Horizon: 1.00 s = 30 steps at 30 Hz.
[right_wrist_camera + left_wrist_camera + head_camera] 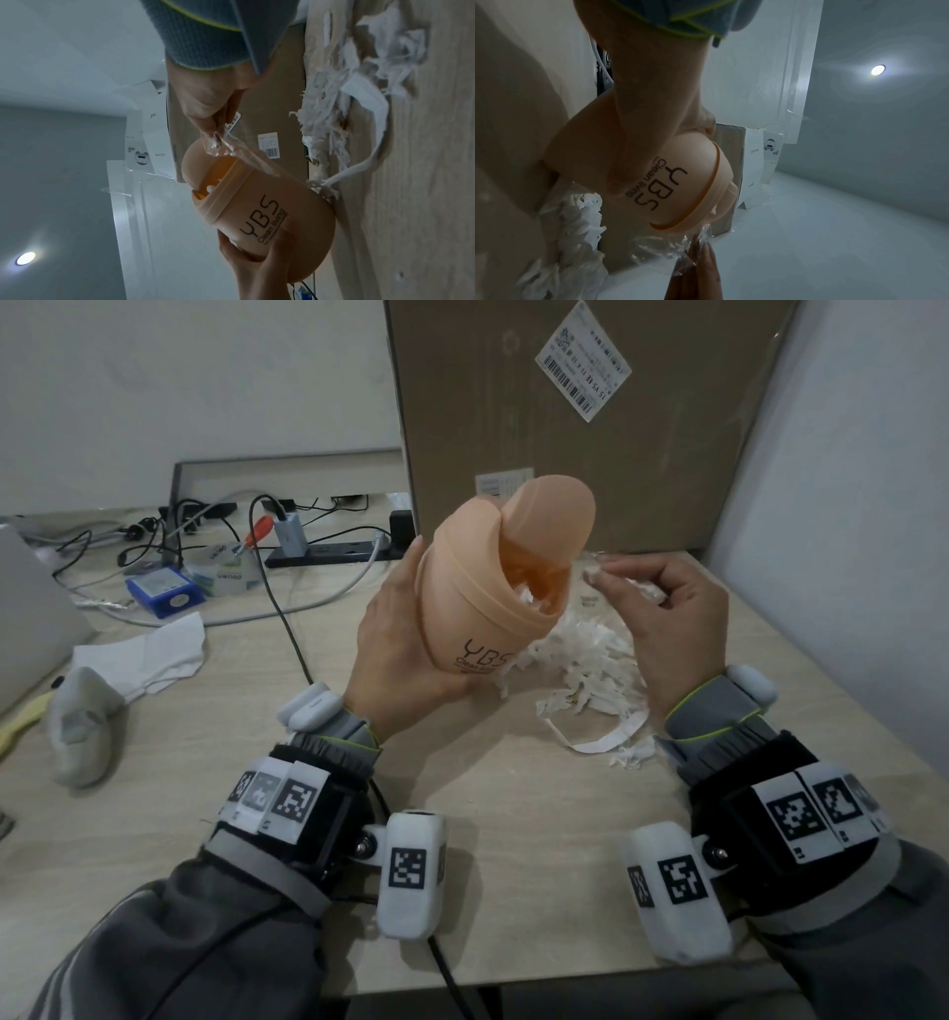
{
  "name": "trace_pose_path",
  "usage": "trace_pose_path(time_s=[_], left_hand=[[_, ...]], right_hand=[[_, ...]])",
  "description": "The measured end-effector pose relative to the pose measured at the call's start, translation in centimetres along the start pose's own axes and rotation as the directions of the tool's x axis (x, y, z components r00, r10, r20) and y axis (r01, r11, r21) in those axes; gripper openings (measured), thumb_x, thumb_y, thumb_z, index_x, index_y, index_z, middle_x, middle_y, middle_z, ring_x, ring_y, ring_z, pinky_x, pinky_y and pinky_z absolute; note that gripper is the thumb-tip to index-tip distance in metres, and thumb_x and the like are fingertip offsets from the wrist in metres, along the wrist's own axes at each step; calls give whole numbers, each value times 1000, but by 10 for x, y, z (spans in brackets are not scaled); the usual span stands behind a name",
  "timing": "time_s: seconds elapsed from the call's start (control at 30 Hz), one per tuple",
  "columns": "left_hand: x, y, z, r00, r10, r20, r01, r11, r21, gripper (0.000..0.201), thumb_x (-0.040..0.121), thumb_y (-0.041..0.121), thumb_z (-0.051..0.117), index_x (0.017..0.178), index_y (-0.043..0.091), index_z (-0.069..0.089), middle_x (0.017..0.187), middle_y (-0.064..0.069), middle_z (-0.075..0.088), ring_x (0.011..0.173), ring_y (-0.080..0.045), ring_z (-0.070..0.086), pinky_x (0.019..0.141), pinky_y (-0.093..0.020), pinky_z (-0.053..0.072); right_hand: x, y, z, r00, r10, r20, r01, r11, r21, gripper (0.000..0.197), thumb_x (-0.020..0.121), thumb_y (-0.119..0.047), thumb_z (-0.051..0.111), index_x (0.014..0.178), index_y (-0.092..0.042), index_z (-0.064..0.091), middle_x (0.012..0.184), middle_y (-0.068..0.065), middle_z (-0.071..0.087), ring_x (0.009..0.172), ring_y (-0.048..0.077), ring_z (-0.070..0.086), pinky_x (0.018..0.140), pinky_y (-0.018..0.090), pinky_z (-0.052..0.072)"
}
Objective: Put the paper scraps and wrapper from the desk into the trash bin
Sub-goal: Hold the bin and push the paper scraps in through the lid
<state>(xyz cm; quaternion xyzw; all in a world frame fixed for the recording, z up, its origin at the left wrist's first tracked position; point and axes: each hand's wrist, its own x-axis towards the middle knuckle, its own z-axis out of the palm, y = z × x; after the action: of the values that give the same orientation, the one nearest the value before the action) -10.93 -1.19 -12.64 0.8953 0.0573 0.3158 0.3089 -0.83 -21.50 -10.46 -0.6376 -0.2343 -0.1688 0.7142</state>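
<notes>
- Risking a spill: trash bin tilting with its mouth toward 4 o'clock, scraps already inside possibly sliding out.
- Risking a miss: clear wrapper being light and springy, possibly catching on the swing lid or drifting back onto the table.
- Cupping the bin's base above the table, left hand curling round it.
- Pinching the wrapper at the bin's 3 o'clock, right hand hovering over the paper scraps heaped on the table.
</notes>
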Motion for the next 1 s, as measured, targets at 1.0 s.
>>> trace_pose_path(time_s=[1.0], left_hand=[[-1, 3, 2, 996, 83, 36, -85, 995, 50, 132, 49, 67, 71, 156, 17, 10, 156, -8, 31, 140, -28, 33, 114, -53, 31]], right_hand=[[-10, 1, 6, 932, -175, 318, 282, 902, -328, 21, 84, -36, 62, 86, -19, 75, 72, -9, 59, 78, 11, 57, 79, 36, 47]])
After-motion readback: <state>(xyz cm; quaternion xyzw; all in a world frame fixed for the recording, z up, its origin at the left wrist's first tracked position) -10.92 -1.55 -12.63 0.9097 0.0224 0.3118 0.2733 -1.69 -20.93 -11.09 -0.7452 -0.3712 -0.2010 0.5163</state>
